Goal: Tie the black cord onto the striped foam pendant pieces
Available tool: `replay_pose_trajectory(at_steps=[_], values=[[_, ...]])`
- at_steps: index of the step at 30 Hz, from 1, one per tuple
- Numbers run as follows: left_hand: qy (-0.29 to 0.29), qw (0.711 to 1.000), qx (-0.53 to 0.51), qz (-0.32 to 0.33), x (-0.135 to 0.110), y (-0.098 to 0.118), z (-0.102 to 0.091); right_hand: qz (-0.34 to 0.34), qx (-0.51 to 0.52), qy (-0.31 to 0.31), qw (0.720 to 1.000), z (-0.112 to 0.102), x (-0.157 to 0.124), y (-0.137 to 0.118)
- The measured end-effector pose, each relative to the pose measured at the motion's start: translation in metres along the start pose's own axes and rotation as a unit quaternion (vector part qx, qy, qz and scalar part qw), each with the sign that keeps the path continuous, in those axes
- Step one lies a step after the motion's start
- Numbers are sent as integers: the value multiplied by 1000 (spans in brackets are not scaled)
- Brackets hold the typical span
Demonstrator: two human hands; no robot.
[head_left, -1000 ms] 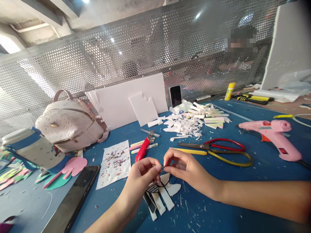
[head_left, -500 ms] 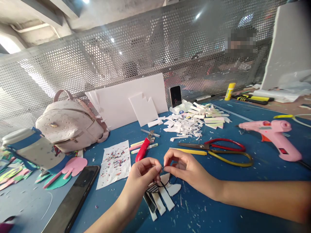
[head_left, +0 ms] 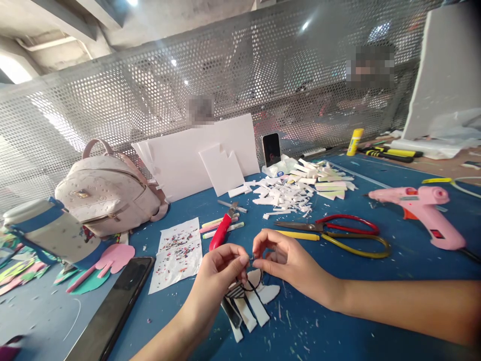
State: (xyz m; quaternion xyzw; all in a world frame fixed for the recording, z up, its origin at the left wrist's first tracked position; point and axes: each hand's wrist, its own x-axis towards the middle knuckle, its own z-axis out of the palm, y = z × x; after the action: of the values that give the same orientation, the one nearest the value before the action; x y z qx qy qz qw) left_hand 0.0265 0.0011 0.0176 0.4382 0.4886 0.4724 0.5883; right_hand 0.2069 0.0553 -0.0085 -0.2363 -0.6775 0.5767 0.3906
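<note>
My left hand [head_left: 221,268] is closed in a pinch, thumb against fingers. Facing it, my right hand [head_left: 280,255] pinches too, and the fingertips almost meet. A thin dark cord [head_left: 262,281] curves in a loop just below and seems to run up into both pinches; its ends are hidden. Some tiny dark bit shows between the fingertips, too small to name. Under the hands lie white foam strips [head_left: 257,308], a rounded white piece [head_left: 269,294], a black-and-white striped piece [head_left: 236,291] and a dark strip [head_left: 232,315].
Scissors [head_left: 319,227] and a red-handled cutter [head_left: 222,230] lie just beyond my hands. Left are a paper with small coloured bits [head_left: 161,278], a phone [head_left: 112,306], a tumbler [head_left: 56,233] and a backpack [head_left: 112,185]. A pink glue gun [head_left: 428,210] and foam scraps [head_left: 285,193] lie right and behind.
My right fingertips have shifted very slightly, and the small dark bit between the two pinches shows a little more. Nothing else on the table has moved.
</note>
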Motion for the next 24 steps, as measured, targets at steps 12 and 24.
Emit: replay_pose_trajectory(at_steps=[12,24], values=[[7,1000,5,5,-1,1,0,17,-9,12,1000,-1,-3,-8],[3,1000,-2,10,2,-3,-2,-25,-30,-4,999,-4,-3,-10]])
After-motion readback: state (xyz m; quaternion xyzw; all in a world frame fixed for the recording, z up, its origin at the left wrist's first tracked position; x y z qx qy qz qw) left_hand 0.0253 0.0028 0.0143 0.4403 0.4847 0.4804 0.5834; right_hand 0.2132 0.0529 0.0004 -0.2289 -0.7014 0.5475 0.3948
